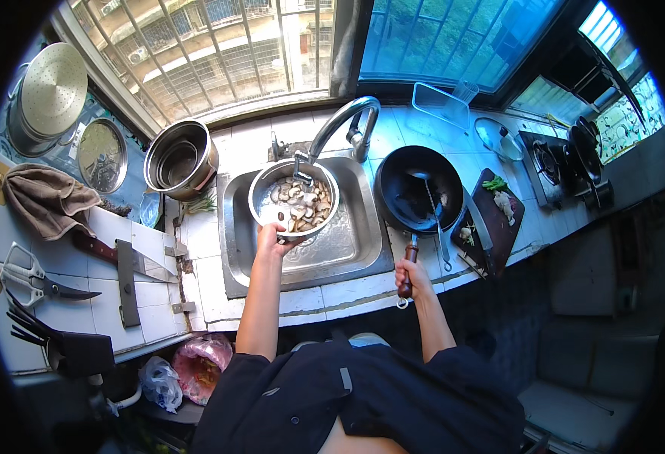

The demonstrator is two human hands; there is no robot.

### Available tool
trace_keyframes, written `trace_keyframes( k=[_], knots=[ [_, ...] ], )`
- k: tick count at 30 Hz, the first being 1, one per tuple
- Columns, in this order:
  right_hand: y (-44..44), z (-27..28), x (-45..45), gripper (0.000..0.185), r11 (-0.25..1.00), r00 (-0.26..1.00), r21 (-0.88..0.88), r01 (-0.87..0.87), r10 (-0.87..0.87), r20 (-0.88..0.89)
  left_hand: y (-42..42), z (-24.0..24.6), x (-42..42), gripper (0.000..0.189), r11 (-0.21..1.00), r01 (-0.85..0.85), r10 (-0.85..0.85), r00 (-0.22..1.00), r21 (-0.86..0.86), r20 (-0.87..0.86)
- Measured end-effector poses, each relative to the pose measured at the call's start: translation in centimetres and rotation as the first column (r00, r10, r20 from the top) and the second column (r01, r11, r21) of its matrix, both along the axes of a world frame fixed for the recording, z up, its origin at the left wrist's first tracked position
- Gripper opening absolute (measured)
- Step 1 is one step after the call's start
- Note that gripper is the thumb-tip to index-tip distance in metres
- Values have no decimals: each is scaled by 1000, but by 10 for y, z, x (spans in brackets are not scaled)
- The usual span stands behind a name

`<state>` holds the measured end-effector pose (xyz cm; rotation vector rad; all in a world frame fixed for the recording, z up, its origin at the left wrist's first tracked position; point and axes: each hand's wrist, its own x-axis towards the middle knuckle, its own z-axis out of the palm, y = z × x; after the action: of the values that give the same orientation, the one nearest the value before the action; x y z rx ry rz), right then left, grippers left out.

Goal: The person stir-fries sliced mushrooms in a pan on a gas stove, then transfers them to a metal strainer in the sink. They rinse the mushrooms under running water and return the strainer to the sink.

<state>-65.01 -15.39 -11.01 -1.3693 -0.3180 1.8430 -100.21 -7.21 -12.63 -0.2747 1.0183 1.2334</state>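
My left hand [275, 240] grips the near rim of a metal pot [254, 196] over the steel sink [372, 227]. Cut mushrooms [304, 213] lie in the pot, under the chrome faucet [369, 108]. My right hand [414, 276] is closed around the wooden handle [407, 284] of a black wok [394, 193], which sits on the white tiled counter right of the sink. A long-handled metal utensil [437, 221] leans in the wok. Just right of it, a knife [478, 218] lies by a dark cutting board [497, 244] with chopped greens [495, 183] and pale pieces of food [504, 205].
An empty-looking steel pot [206, 170] stands left of the sink. Kitchen shears [54, 289], a wooden-handled knife [151, 265] and a brown cloth [43, 198] are at the left. A glass lid [485, 133] and a gas stove [536, 196] are at the right; a lined bin [199, 346] stands below.
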Motion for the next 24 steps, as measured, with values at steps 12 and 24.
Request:
trace_keyframes(
  k=[12, 24],
  knots=[
    [-51, 56, -5, 19, 893, 815, -72, -445, 437, 382, -27, 47, -22, 68, 989, 141, -136, 987, 51, -90],
    [7, -5, -91, 17, 670, 642, -109, -734, 738, 209, -41, 33, -48, 73, 995, 77, -54, 948, 60, -314]
  ],
)
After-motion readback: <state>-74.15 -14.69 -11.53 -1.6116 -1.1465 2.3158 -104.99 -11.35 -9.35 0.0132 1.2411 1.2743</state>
